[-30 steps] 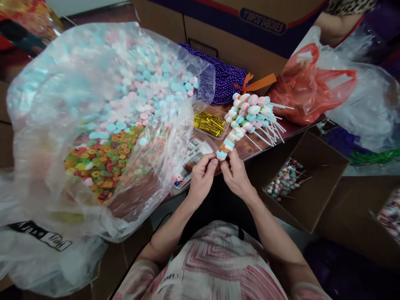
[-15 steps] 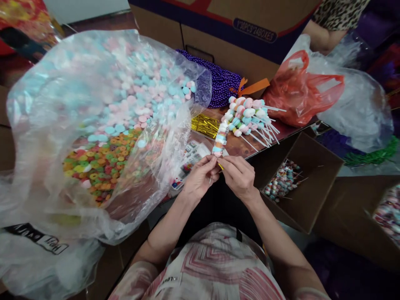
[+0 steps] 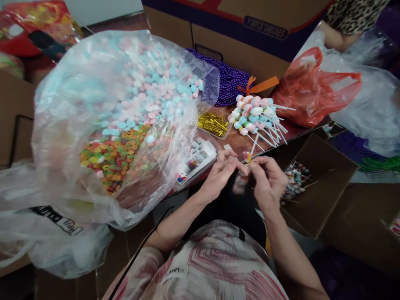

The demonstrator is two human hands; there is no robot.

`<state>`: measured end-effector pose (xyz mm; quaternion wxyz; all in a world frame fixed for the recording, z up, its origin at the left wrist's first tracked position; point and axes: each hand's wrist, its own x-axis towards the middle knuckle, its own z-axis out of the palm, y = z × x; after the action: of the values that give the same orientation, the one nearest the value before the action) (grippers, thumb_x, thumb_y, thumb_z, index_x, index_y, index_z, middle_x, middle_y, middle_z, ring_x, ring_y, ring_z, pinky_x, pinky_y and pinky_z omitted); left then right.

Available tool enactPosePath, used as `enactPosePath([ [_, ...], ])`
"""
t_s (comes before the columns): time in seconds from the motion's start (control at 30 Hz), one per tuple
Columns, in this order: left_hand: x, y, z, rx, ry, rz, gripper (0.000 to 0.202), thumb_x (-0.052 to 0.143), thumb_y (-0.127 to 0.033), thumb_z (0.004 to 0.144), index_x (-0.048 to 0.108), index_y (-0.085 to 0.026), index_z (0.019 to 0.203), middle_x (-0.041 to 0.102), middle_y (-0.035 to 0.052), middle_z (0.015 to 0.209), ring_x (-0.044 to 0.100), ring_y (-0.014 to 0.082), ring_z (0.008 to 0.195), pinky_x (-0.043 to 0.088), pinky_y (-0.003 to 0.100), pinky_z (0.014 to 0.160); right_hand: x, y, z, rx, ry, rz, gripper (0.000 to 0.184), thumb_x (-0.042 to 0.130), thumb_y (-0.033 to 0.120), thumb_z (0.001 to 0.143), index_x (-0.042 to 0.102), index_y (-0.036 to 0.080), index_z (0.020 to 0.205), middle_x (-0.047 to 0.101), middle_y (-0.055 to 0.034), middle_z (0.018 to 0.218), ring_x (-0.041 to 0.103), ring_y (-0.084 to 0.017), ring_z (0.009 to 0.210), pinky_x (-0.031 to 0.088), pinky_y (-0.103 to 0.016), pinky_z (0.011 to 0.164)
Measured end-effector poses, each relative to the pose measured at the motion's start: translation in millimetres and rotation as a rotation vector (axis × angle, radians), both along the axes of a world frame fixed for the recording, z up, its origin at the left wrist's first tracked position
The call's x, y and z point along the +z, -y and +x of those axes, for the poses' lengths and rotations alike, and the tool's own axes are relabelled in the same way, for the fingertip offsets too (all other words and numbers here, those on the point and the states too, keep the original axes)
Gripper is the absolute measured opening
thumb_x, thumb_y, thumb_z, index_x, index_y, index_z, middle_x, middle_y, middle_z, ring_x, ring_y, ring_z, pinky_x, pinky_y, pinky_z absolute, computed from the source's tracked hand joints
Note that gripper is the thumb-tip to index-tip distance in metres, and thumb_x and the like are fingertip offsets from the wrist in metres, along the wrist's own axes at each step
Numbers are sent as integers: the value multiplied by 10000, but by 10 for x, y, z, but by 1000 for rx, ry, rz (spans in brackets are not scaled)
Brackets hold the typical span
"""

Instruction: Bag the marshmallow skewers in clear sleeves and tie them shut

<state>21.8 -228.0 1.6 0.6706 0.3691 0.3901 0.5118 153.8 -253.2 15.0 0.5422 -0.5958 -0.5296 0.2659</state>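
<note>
A wrapped candy skewer [image 3: 240, 183] is upside down between my two hands, its white stick pointing up and its candy end smeared by motion below. My left hand [image 3: 222, 170] pinches the skewer at the neck of its wrapper. A gold twist tie [image 3: 249, 157] shows at that neck, and the fingertips of my right hand [image 3: 268, 178] are closed on it. Just beyond lies a pile of candy skewers [image 3: 254, 112] with white sticks. Gold twist ties [image 3: 214, 123] fill a shallow clear tray to its left.
A big clear bag [image 3: 59, 125] of pastel candies and fruit-coloured rings covers the left. Purple bead strings [image 3: 229, 83] and a red plastic bag [image 3: 315, 91] lie behind. An open carton [image 3: 328, 183] with wrapped skewers stands at right. Another person's arm [image 3: 336, 38] shows at upper right.
The skewer has turned over: its candy end pointed up before and now hangs down, stick up. Both hands have shifted right in the view, and the whole scene has shifted slightly right too.
</note>
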Motion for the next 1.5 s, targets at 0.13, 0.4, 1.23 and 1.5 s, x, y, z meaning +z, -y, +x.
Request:
enactPosePath([
  [0.13, -3, 35, 159, -124, -131, 14, 477, 645, -576, 884, 700, -189, 610, 601, 47, 788, 554, 162, 820, 473, 307, 824, -19, 122, 90, -67, 80, 87, 93, 649, 279, 907, 695, 233, 841, 641, -7, 772, 577, -160, 703, 473, -301, 664],
  [0.4, -53, 128, 421, -328, -73, -24, 238, 695, -416, 877, 737, -182, 872, 623, 26, 668, 590, 169, 629, 521, 346, 641, -326, 528, 255, 28, -515, -228, 214, 688, 422, 872, 733, 214, 856, 611, -6, 680, 529, -133, 574, 424, -259, 510],
  [1.23, -80, -415, -2129, 371, -1629, 540, 454, 551, -361, 957, 597, -237, 1391, 464, 111, 1585, 365, 304, 1497, 257, 523, 1233, -614, -273, -498, 498, 795, 199, 357, 566, 135, 927, 673, 249, 1248, 618, -144, 1344, 661, -258, 948, 606, -384, 761],
  [1.5, 33, -1506, -2697, 542, -1833, 265, 620, 467, -543, 968, 452, -280, 1529, 187, 114, 1709, 204, 434, 1536, 187, 683, 1176, -762, -340, -594, 435, 818, 273, 291, 514, 165, 977, 654, 201, 1230, 636, -151, 1294, 674, -272, 1057, 601, -392, 852],
])
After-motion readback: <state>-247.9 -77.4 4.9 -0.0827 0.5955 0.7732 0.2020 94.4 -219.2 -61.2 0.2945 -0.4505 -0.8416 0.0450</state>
